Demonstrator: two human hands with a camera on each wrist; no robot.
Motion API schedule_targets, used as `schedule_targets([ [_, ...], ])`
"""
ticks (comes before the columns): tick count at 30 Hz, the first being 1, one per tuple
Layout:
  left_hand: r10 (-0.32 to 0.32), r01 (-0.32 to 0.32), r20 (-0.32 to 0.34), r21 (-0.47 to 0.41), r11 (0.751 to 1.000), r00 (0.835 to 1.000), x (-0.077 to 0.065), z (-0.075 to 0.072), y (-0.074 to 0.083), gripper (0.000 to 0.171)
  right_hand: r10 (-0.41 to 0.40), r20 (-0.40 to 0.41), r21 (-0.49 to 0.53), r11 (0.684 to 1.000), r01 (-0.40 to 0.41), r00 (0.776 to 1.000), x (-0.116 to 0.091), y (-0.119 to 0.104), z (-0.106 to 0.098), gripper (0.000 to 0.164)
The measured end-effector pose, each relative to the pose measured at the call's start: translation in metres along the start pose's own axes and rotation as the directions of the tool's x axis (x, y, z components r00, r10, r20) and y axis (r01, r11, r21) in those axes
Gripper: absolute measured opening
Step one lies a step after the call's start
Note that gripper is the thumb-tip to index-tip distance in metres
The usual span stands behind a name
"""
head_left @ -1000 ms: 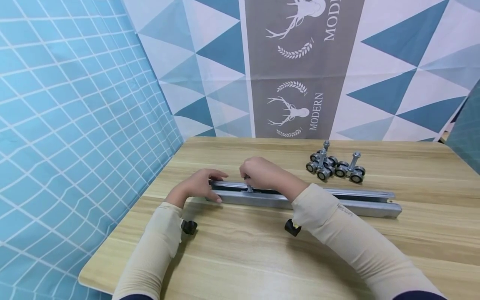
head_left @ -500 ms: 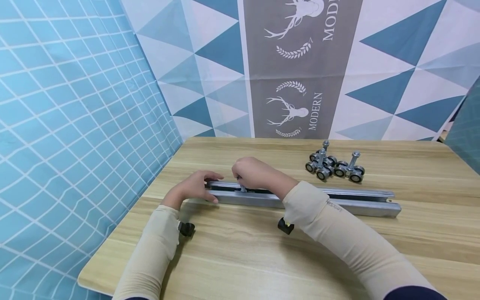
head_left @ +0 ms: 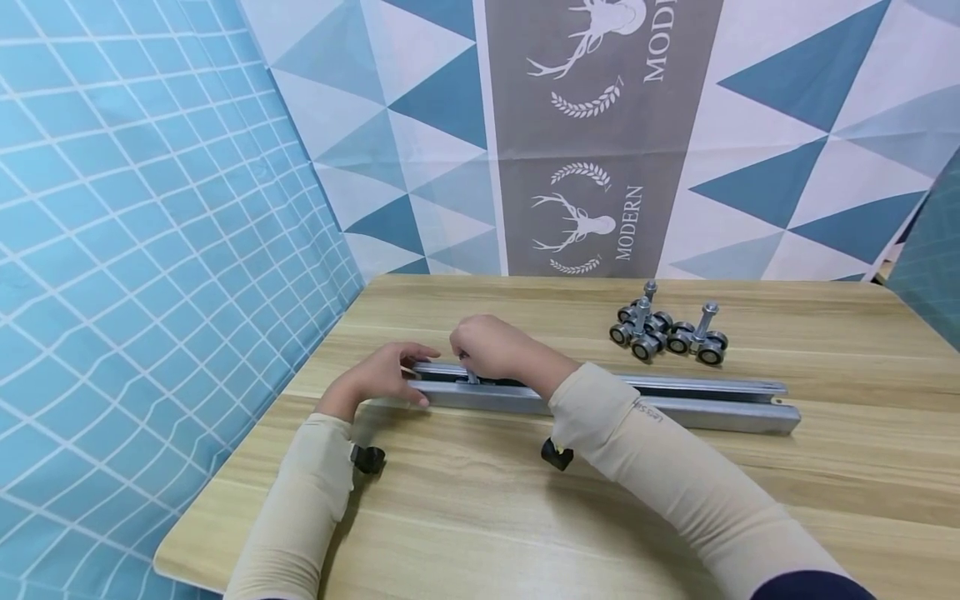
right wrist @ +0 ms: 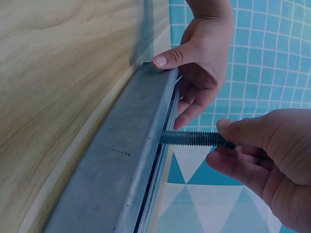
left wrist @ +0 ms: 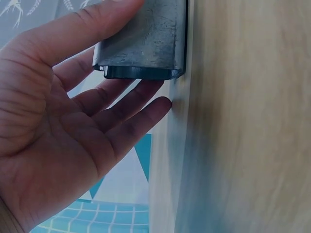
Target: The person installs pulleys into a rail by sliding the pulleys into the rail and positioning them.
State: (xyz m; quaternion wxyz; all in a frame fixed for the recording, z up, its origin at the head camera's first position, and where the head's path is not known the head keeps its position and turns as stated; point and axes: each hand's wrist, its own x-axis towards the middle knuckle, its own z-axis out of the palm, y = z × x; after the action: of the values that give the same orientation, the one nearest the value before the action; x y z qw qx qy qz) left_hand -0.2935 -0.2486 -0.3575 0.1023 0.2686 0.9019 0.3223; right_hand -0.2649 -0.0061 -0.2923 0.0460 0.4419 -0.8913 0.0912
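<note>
A long silver metal channel rail [head_left: 705,412] lies across the table with its slot facing up. My left hand [head_left: 382,373] grips its left end, thumb on the near side and fingers on the far side; the left wrist view shows the thumb on the rail's face [left wrist: 146,43]. A threaded bolt [right wrist: 192,138] stands up out of the slot, and my right hand [head_left: 491,347] pinches its top between thumb and fingers. Whatever the bolt joins inside the rail is mostly hidden.
Several-wheeled roller trolleys with upright bolts, two close together [head_left: 642,329] and one beside them [head_left: 701,337], stand behind the rail on the wooden table [head_left: 480,517]. A blue checked cloth [head_left: 150,250] hangs at the left, and a patterned cloth [head_left: 585,133] hangs behind.
My right hand has slid the bolt leftward along the slot, closer to my left hand. The left hand stays at the rail's end, and the trolleys stay put.
</note>
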Motion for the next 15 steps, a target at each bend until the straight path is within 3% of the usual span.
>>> schedule_targets([
  [15,-0.066,0.064,-0.015,-0.11,0.992,0.998,-0.012,-0.007,-0.007,0.064,0.034,-0.002,-0.017,0.999,-0.034,0.999,0.014,-0.009,0.007,0.012],
])
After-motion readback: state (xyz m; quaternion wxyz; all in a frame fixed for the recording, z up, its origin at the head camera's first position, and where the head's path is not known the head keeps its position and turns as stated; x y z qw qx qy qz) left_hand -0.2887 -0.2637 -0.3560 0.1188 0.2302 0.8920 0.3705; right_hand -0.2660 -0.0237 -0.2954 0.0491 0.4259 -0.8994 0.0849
